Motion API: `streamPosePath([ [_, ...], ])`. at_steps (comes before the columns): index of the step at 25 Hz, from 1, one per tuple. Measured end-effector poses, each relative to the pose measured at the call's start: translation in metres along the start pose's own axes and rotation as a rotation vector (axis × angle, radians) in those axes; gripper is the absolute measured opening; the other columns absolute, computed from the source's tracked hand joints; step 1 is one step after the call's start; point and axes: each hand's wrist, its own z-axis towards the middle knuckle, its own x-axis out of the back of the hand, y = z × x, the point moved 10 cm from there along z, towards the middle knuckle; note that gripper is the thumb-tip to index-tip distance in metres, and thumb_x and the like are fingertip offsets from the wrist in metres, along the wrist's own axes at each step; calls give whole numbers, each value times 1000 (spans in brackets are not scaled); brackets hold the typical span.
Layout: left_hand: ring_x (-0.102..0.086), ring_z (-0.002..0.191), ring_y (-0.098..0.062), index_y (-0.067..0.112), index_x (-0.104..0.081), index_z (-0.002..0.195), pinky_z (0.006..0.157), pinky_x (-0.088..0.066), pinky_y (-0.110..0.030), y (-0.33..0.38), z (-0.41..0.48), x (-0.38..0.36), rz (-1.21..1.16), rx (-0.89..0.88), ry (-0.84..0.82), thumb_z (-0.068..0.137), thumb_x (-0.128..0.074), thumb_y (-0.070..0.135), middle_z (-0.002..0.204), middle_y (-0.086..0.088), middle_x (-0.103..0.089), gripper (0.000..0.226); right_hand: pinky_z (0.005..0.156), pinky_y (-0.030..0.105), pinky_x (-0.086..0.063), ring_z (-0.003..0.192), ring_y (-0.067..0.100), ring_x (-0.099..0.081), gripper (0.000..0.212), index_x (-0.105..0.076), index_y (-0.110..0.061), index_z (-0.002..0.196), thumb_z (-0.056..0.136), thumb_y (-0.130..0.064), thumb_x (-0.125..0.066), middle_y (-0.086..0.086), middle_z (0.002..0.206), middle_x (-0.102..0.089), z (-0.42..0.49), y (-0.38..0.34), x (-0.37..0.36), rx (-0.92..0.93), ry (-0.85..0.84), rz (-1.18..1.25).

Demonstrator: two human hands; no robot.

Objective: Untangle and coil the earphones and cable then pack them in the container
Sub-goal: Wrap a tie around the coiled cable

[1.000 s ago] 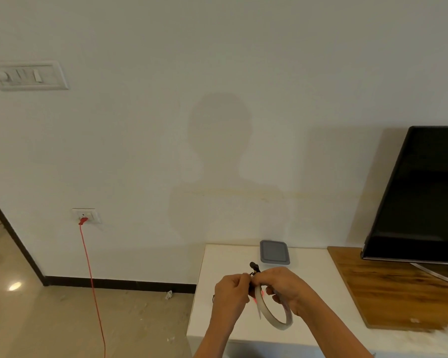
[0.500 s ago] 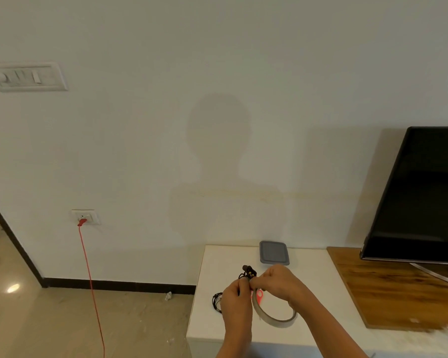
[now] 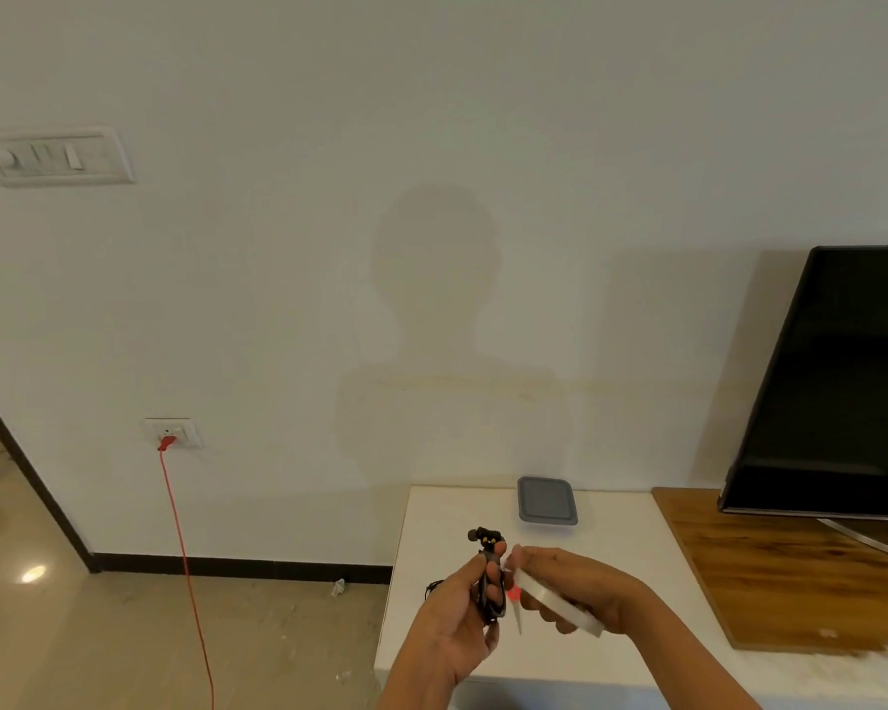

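My left hand [image 3: 462,612] grips a coiled bundle of black earphones [image 3: 489,571], with the earbuds sticking up above my fingers. My right hand [image 3: 575,586] holds a roll of clear tape [image 3: 560,604] with a red tab, close beside the bundle. A bit of black cable [image 3: 431,589] shows on the white table [image 3: 606,653] just left of my left hand. The grey lidded container [image 3: 547,501] lies at the back of the table near the wall.
A black TV [image 3: 836,386] stands on a wooden board [image 3: 770,561] at the right. A red cord [image 3: 185,571] hangs from a wall socket [image 3: 173,433] down to the floor at the left. A switch panel [image 3: 55,156] sits high on the wall.
My hands have drawn slightly apart. The earphone bundle now stands upright in my left hand, and the tape roll has tilted flatter in my right hand.
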Motion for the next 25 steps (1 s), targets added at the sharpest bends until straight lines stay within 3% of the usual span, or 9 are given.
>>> streamPosePath([
  [4, -57, 50, -5, 20, -75, 69, 64, -37, -26, -7, -7, -6, -14, 49, -46, 77, -72, 31, 59, 7, -63, 13, 54, 19, -39, 52, 6, -43, 31, -66, -22, 78, 89, -49, -53, -4, 68, -56, 1, -5, -1, 63, -46, -23],
  [7, -61, 60, -7, 20, -74, 79, 64, -39, -25, -3, -8, 1, 134, -3, 16, 90, -60, 29, 67, 4, -69, 20, 52, 17, -36, 52, 5, -41, 37, -67, -22, 78, 82, -58, -58, -7, 65, -56, -1, -12, -1, 67, -41, -191],
  [10, -66, 77, -10, 17, -72, 98, 63, -43, -24, 6, -10, 4, 202, -61, 59, 97, -49, 21, 79, 0, -74, 24, 51, 19, -32, 52, 6, -37, 33, -64, -31, 94, 75, -57, -65, -7, 73, -59, -2, -13, -3, 61, -76, -288],
  [13, -70, 68, -7, 13, -73, 97, 55, -48, -20, 11, -12, 2, 235, -69, 54, 97, -48, 15, 79, -1, -76, 24, 54, 19, -35, 54, 2, -46, 30, -61, -33, 108, 82, -48, -62, -5, 88, -67, -5, -18, 0, 116, -71, -318],
  [16, -67, 70, -9, 13, -74, 94, 57, -47, -20, 12, -12, 4, 289, -79, 52, 98, -48, 14, 70, 0, -74, 26, 59, 18, -38, 68, 0, -54, 18, -71, -23, 96, 90, -32, -57, -7, 89, -70, -7, -25, 3, 169, -46, -270],
  [19, -61, 71, -13, 9, -72, 94, 58, -47, -21, 8, -8, 8, 255, -73, 72, 96, -52, 14, 66, -3, -70, 21, 68, 17, -42, 78, 6, -54, 21, -75, -25, 81, 89, -25, -56, -8, 85, -70, -6, -29, 3, 168, 3, -295],
  [25, -55, 70, -13, 15, -73, 99, 67, -32, -29, 3, -9, 8, 167, -42, 69, 97, -53, 23, 64, -2, -67, 22, 57, 11, -36, 53, -4, -51, 23, -75, -26, 72, 88, -31, -59, -18, 58, -61, -6, -32, 7, 168, 95, -224],
])
